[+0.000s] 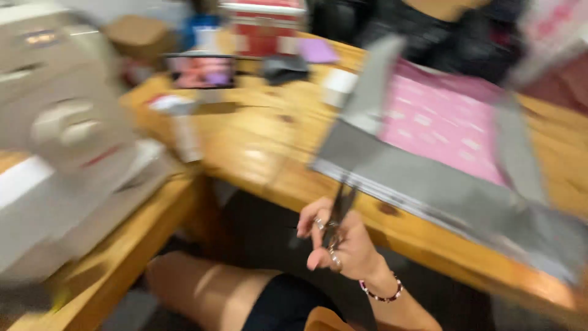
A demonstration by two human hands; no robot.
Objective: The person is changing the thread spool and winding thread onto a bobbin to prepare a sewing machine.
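Observation:
The picture is smeared by motion. My right hand [340,242] holds a pair of dark scissors [338,211], blades pointing up at the near edge of a grey sheet [429,190]. On that sheet lies a pink patterned piece [438,125]. The grey sheet rests on a wooden table [257,147], and its side flaps stand up. My hand wears rings and a beaded bracelet at the wrist. My left hand is out of the picture. My bare knee [202,288] shows below the table edge.
A large grey-white machine [61,135] fills the left side on a second wooden surface [122,263]. At the table's far end sit a phone with a lit screen [202,70], a red box [263,24], a cardboard box [138,34] and a dark pouch [285,67].

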